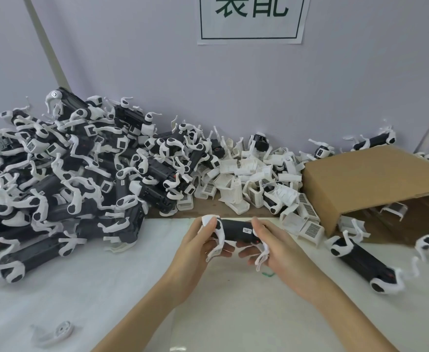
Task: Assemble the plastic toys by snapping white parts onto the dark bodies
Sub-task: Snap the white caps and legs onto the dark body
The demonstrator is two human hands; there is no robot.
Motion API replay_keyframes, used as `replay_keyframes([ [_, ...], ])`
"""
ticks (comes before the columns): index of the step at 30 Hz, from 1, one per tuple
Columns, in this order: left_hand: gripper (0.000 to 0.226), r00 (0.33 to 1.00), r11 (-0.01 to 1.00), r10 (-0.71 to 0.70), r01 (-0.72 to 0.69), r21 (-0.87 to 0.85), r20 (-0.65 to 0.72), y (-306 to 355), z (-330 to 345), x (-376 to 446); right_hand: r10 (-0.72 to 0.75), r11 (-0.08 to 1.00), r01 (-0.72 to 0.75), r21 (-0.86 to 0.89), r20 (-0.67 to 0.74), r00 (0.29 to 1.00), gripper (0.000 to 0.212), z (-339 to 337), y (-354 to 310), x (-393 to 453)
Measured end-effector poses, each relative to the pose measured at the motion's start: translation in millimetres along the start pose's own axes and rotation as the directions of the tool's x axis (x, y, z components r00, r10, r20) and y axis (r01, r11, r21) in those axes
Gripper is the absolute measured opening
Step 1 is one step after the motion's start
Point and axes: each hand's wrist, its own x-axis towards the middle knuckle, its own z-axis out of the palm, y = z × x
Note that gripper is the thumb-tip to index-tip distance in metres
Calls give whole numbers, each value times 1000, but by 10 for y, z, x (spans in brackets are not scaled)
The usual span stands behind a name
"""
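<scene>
Bench (233, 313), white-covered, wall along far edge. Largest item: heap of dark bodies with white legs (76, 168) filling the far-left corner and left edge. Next: cardboard box (365, 179) tipped on its side at the far-right corner, mouth towards the near edge. Between heap and box, along the far edge: pile of loose white parts (256, 179), ribbed shell-like pieces. One legged body (365, 262) lies near the right edge, in front of the box. Body in work (236, 231) is held above bench centre, long axis left to right, four white legs fitted. Left hand (198, 240) grips its left end, fingers curled underneath, thumb on top; right hand (271, 247) grips the right end likewise. Single stray white leg (53, 332) near the near-left corner. Judgement: body rigid, light, smooth plastic, likely a bit slippery; legs thin and probably springy, could snap if levered. Best hold on the dark barrel, not the legs
</scene>
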Motion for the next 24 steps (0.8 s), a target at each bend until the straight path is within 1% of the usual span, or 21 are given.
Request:
replay_keyframes([
  [1,55,1000,999,0,0,36,-6,-8,-5,-7,2,999,-2,-40,4,1000,58,-2,10,-10],
  [3,52,1000,996,2,0,95,-29,-14,-4,-27,-8,999,9,-54,16,1000,53,-17,33,-23],
  [5,50,1000,997,7,-5,73,-28,-17,-2,-37,-47,997,49,-63,22,999,43,-40,47,-12],
  [7,48,999,999,31,-31,44,-10,4,8,-44,-100,991,103,-84,38,994,41,-72,53,0],
  [9,47,996,992,87,-86,91,-5,26,31,-58,-140,983,148,-112,71,988,40,-94,33,2],
  [11,44,982,965,184,-176,193,-27,51,44,-81,-167,972,182,-145,112,980,38,-112,9,-16],
  [12,41,971,946,236,-220,237,-43,59,47,-89,-175,963,199,-181,140,974,38,-118,-1,-30],
  [14,36,946,903,319,-286,320,-55,59,55,-107,-195,913,248,-323,188,963,43,-103,11,-47],
  [16,34,916,836,401,-359,414,-16,29,89,-134,-250,834,304,-460,176,952,52,-44,73,-42],
  [17,36,893,786,451,-406,466,17,10,118,-149,-284,807,322,-495,153,947,56,-14,114,-34],
  [18,39,865,726,498,-453,518,59,-7,151,-166,-312,788,337,-515,137,940,57,12,155,-27],
  [20,47,818,613,558,-520,595,141,-43,215,-191,-344,767,367,-526,146,927,50,28,228,-24],
  [22,46,800,579,578,-542,609,163,-65,274,-220,-344,786,377,-491,160,925,44,15,279,-32],
  [24,38,793,579,589,-549,603,156,-63,315,-253,-329,804,373,-462,176,928,46,16,291,-45],
])
